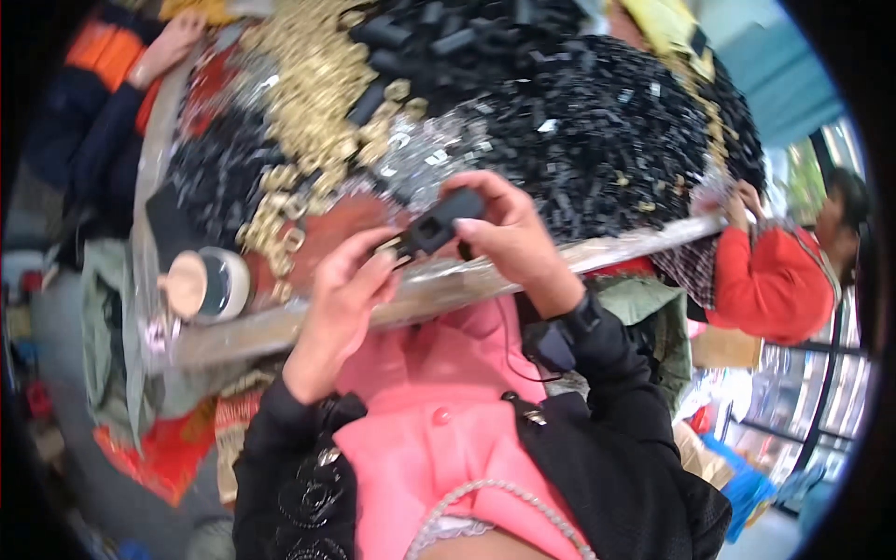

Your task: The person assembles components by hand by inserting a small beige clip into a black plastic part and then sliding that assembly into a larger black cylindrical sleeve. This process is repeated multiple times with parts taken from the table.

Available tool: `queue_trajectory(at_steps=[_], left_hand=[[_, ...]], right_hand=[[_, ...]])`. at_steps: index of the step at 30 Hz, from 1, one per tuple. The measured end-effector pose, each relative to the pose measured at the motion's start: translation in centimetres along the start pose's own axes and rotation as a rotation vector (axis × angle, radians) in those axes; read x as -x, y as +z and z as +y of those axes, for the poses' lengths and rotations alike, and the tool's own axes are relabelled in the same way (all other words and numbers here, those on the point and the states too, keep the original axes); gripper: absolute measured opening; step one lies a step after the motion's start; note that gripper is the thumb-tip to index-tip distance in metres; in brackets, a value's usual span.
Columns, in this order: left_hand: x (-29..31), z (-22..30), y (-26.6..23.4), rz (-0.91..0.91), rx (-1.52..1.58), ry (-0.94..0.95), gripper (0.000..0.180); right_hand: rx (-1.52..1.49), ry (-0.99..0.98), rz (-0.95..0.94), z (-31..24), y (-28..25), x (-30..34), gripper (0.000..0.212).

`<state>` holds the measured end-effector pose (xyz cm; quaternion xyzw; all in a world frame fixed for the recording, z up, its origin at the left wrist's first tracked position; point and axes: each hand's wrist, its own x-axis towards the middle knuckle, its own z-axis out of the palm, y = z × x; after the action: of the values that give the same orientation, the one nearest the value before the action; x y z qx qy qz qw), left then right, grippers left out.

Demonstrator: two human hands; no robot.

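Note:
In my right hand (515,233) is a black plastic housing (446,217), block-shaped with a square hole in its side, gripped between thumb and fingers. My left hand (347,291) is closed in a pinch on a small part with metal prongs (399,248), whose far end meets or lies right beside the housing's lower left end. Whether the two are joined I cannot tell. Both hands are above the table's near edge, over a reddish bare patch (347,222). Just beyond them lie clear plastic pieces (425,154) and a heap of brass-coloured rings (313,84).
Black small parts (597,131) are heaped across the table's right and far side. At the left corner stands a lidded round container (222,285). Plastic film wraps the raised table edge (429,297). One person in red (770,280) works at right; another person's hand (173,47) is at upper left.

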<state>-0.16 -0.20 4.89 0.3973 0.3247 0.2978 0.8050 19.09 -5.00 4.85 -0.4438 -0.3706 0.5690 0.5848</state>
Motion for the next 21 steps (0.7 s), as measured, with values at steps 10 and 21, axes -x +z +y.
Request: queue_trajectory(at_steps=[10,21], left_hand=[[0.2,-0.2,-2.1,-0.082,-0.114,-0.027,0.026],[-0.4,-1.0,-1.6,-0.075,-0.132,-0.058,0.033]], right_hand=[[0.185,-0.232,-0.249,1.1,1.3,0.0,0.030],[0.203,-0.248,0.012,3.9,3.3,1.7,0.029]])
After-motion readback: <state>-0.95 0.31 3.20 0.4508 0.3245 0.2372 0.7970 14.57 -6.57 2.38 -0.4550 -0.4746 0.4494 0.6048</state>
